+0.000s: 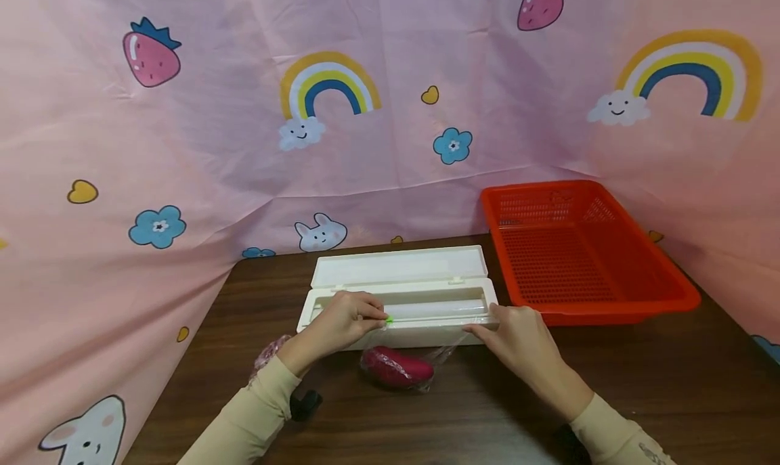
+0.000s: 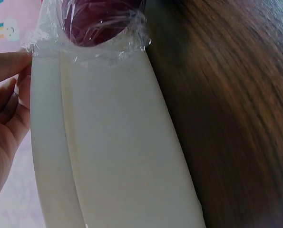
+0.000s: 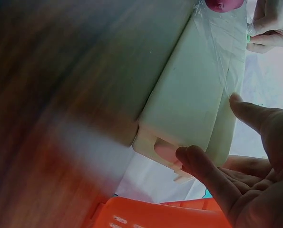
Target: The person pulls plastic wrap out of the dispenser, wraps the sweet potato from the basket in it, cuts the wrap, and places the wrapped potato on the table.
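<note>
A white cling film dispenser (image 1: 399,335) lies with its lid (image 1: 399,267) raised and a film roll (image 1: 435,308) inside. My left hand (image 1: 341,321) pinches the small green slide cutter (image 1: 389,319) on the front rail. My right hand (image 1: 527,340) grips the dispenser's right end, thumb at the front edge where clear film (image 3: 216,52) stretches over it. In front lies a magenta, eggplant-shaped thing (image 1: 399,368) wrapped in film, the film still running from it up to the dispenser. In the left wrist view the dispenser's front wall (image 2: 117,142) fills the middle.
A red plastic basket (image 1: 609,311) stands on the dark wooden table (image 1: 463,424) to the right, close by the dispenser. Another film-wrapped thing (image 1: 268,353) is partly hidden behind my left forearm. A printed pink cloth (image 1: 402,167) hangs behind the table.
</note>
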